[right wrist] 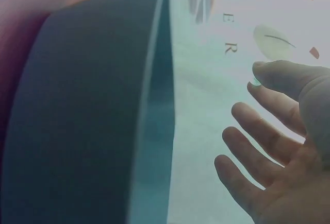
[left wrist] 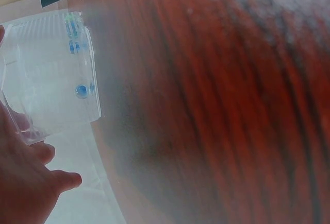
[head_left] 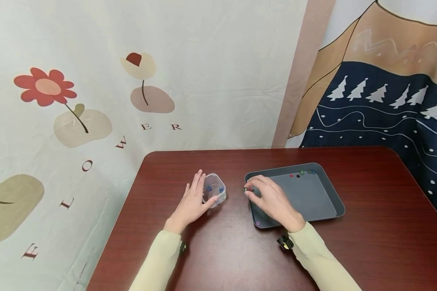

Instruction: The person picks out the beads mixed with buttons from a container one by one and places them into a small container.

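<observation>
From where I'm standing, the person's left hand holds a clear cup on the table, thumb along the near side and the other fingers reaching long and fairly straight past its left side. A couple of blue beads show inside the cup, low down.

The right hand is over the left edge of a dark gray tray, just right of the cup and apart from it. Its thumb and forefinger pinch a tiny greenish bead, while the other three fingers stand spread and slightly bent.

Small reddish beads lie in the tray close to those fingertips. More sit along the far side, a red bead, a dark bead and some green and blue ones, and a purple bead lies in the near left corner.

Both arms wear pale yellow-green sleeves. Behind the table hangs a white cloth printed with flowers and letters.
</observation>
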The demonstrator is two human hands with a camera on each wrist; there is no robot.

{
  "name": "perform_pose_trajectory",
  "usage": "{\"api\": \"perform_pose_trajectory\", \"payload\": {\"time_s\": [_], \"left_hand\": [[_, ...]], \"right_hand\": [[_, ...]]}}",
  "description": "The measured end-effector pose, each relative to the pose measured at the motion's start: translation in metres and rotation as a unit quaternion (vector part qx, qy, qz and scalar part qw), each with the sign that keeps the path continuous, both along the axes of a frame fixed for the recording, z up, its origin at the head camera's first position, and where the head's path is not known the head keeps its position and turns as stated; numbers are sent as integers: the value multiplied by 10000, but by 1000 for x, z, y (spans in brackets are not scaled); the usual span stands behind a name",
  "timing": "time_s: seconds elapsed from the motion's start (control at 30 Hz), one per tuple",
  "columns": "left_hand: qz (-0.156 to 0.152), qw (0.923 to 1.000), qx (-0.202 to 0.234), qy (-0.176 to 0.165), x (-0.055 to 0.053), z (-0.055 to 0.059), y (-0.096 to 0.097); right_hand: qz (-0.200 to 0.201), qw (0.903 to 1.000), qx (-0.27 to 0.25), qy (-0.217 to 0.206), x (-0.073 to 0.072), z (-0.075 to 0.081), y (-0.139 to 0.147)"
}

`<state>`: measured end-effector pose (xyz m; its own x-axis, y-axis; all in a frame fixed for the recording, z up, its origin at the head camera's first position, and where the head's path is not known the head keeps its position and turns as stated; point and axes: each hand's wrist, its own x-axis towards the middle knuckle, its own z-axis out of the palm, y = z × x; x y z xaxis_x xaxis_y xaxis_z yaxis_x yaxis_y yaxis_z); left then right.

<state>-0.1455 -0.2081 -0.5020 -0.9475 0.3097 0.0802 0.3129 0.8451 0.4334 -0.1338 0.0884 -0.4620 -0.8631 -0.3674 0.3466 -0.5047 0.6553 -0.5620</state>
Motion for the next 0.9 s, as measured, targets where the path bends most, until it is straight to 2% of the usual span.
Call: {"api": "perform_pose_trajectory", "payload": {"time_s": [0.7,0.9], "left_hand": [[-20,9999,-86,65,0,2,0],[-15,9999,-113,85,0,0,0]], "right_hand": [[246,9980,-583,44,-10,16,-40],[257,9977,-623,-23,-13,15,-51]]}}
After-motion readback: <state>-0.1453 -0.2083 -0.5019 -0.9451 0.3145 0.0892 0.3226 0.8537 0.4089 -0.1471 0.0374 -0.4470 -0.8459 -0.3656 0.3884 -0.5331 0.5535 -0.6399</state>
